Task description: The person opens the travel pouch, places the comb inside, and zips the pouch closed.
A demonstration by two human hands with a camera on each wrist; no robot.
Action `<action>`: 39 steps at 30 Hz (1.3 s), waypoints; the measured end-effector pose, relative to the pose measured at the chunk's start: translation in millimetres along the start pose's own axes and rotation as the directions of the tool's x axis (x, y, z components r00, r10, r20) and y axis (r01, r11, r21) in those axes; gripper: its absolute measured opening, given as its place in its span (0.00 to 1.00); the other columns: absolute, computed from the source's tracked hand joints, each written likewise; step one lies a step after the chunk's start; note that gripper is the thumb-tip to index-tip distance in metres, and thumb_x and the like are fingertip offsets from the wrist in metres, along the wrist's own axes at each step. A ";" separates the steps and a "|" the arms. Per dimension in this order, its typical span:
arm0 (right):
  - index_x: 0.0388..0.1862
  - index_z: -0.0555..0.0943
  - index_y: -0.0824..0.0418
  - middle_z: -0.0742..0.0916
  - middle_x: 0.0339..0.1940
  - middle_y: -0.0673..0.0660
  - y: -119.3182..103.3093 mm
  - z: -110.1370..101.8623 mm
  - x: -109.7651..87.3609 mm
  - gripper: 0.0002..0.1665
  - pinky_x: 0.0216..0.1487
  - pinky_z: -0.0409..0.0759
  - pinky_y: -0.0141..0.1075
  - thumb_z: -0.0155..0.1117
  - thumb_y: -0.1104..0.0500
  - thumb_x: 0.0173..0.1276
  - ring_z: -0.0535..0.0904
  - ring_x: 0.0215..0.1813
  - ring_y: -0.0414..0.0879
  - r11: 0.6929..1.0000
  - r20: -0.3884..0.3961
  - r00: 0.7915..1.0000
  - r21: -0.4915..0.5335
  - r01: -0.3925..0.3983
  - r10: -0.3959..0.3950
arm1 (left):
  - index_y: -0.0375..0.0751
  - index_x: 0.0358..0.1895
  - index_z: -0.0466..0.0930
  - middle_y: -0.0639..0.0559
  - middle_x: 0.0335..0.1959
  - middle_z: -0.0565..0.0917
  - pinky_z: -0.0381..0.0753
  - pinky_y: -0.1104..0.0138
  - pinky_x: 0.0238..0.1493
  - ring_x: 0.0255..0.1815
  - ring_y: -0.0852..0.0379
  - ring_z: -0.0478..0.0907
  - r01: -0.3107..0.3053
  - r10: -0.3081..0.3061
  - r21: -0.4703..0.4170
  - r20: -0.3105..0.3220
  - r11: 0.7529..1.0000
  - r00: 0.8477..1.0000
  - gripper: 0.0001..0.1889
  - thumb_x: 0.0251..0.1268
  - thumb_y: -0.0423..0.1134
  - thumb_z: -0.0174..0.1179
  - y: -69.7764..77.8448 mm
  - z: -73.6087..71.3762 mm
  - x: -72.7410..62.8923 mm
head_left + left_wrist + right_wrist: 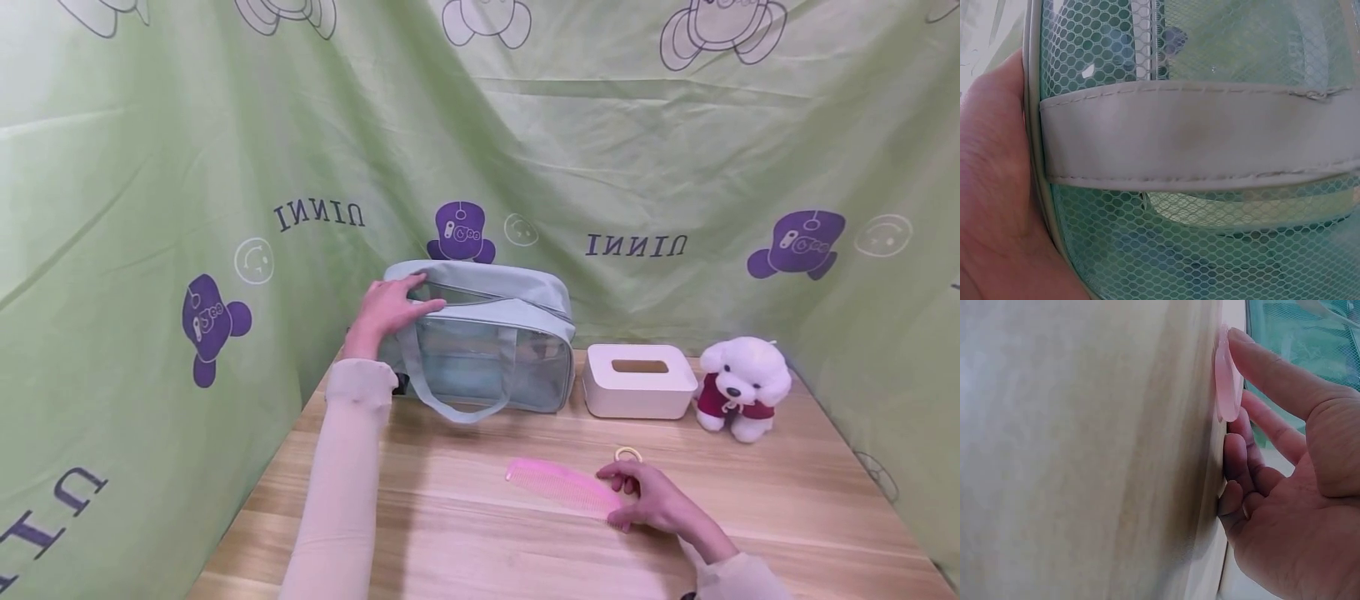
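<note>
On the wooden table stands a pale blue-grey see-through toiletry bag [465, 367], its top zip partly undone. My left hand [390, 308] rests over the bag's upper left end, thumb and forefinger spread across the zip opening. In the left wrist view, the palm edge [997, 181] lies along the bag's mesh-patterned side, and the fingers are hidden. A pink comb [558, 483] lies near the table's middle. My right hand [652, 498] pinches its right end, with the thumb on the near edge and the fingers at the far edge. The right wrist view shows the comb [1229, 387] edge-on between thumb and fingers.
Just beyond the right fingers is a small light-coloured ring [628, 453]. A white tissue box [637, 392] stands right of the bag, with a white plush dog [742, 387] in a red top beside it. Green printed cloth [525, 150] hangs around the table.
</note>
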State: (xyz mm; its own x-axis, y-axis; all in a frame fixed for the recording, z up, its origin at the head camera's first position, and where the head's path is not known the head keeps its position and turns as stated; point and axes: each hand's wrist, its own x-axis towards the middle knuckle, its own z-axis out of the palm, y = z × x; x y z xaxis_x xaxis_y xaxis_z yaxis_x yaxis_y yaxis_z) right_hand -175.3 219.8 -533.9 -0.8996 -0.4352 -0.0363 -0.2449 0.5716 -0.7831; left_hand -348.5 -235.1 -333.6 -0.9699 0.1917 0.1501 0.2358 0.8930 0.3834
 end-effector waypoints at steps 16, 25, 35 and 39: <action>0.45 0.86 0.63 0.83 0.32 0.53 -2.2 0.4 0.5 0.23 0.36 0.75 0.29 0.83 0.66 0.48 0.74 0.35 0.38 0.998 -0.046 0.998 0.043 -0.045 0.047 | 0.49 0.81 0.62 0.45 0.77 0.72 0.50 0.46 0.81 0.79 0.41 0.64 0.013 -0.013 -0.018 -0.019 1.000 1.000 0.46 0.67 0.71 0.57 2.4 0.1 0.0; 0.44 0.85 0.67 0.84 0.31 0.56 -3.8 -2.1 -4.0 0.09 0.27 0.80 0.32 0.72 0.65 0.66 0.80 0.29 0.42 0.978 -0.057 0.990 0.173 -0.119 0.131 | 0.49 0.81 0.63 0.45 0.76 0.73 0.50 0.46 0.81 0.79 0.42 0.65 0.006 -0.007 -0.015 -0.024 1.000 1.000 0.45 0.67 0.71 0.57 2.3 2.4 -0.1; 0.52 0.79 0.74 0.87 0.32 0.61 -8.5 -5.0 -2.5 0.16 0.27 0.85 0.38 0.64 0.61 0.76 0.82 0.26 0.46 0.926 -0.055 0.981 0.344 -0.158 0.188 | 0.49 0.81 0.61 0.45 0.76 0.73 0.49 0.46 0.81 0.79 0.41 0.64 0.016 -0.016 -0.011 -0.022 1.000 1.000 0.47 0.65 0.72 0.56 1.9 3.5 0.4; 0.54 0.78 0.76 0.87 0.34 0.62 -9.6 -7.1 -1.6 0.17 0.26 0.86 0.40 0.64 0.62 0.75 0.83 0.26 0.46 0.924 -0.084 0.980 0.358 -0.136 0.178 | 0.49 0.81 0.61 0.45 0.76 0.73 0.48 0.46 0.81 0.79 0.41 0.64 0.017 -0.017 -0.008 -0.022 1.000 1.000 0.46 0.66 0.71 0.57 1.3 4.1 0.7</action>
State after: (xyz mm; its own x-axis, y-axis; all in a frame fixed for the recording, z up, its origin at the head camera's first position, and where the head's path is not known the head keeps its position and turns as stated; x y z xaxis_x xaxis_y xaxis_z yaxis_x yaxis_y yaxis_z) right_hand -174.0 219.9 -522.0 -0.9561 -0.2665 -0.1221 0.0259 0.3381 -0.9407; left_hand -349.1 -232.2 -336.7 -0.9722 0.1676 0.1633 0.2199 0.8929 0.3929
